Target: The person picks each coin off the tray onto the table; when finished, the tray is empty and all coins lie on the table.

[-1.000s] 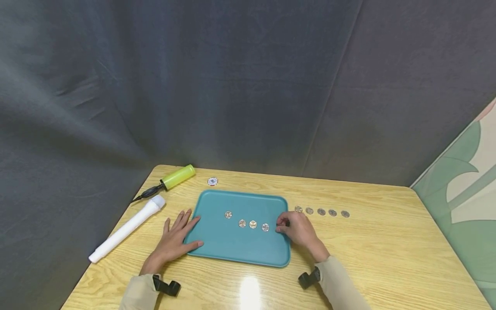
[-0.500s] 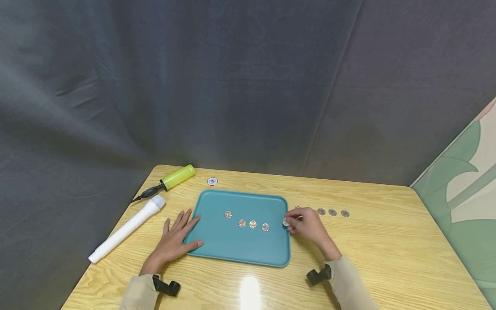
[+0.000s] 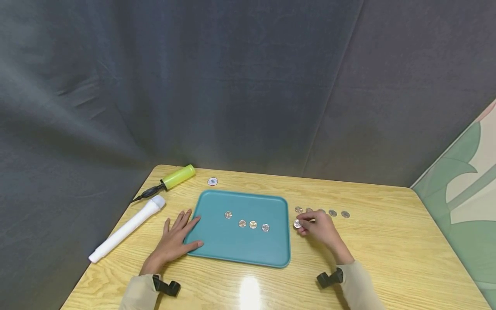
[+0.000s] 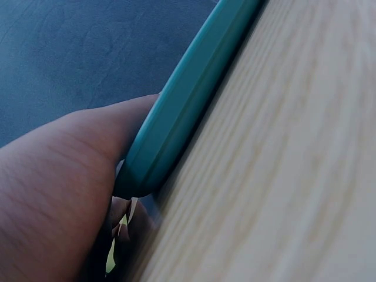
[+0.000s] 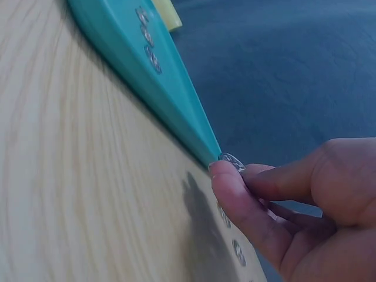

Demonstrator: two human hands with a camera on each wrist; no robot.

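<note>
1. A dark grey curtain [image 3: 232,86] hangs behind and to the left of everything; a pale green patterned panel [image 3: 461,189] shows at the far right.
2. A light wooden desk [image 3: 387,258] carries all the things.
3. A teal tray [image 3: 236,249] lies flat near the middle of the desk, with four coins [image 3: 252,224] in a loose row on it.
4. A white tube [image 3: 124,230] lies slanted on the left side of the desk, well apart from the tray.
5. A yellow-green cylinder [image 3: 178,176] with a black cord lies at the far left corner, beyond the white tube.
6. The left hand [image 3: 174,239] lies flat and relaxed on the desk with fingers spread, thumb and fingertips touching the tray's left edge. The left wrist view shows the thumb pressed against the tray's rim.
7. The right hand [image 3: 321,228] is just right of the tray, over the desk, pinching a coin [image 3: 297,224] between thumb and fingertips. The right wrist view shows this coin held near the tray's corner, not on the tray.
8. A row of coins [image 3: 339,213] lies on the desk to the right of the tray, partly hidden behind the right hand.
9. A small round chip [image 3: 212,181] lies on the desk just beyond the tray's far edge.
</note>
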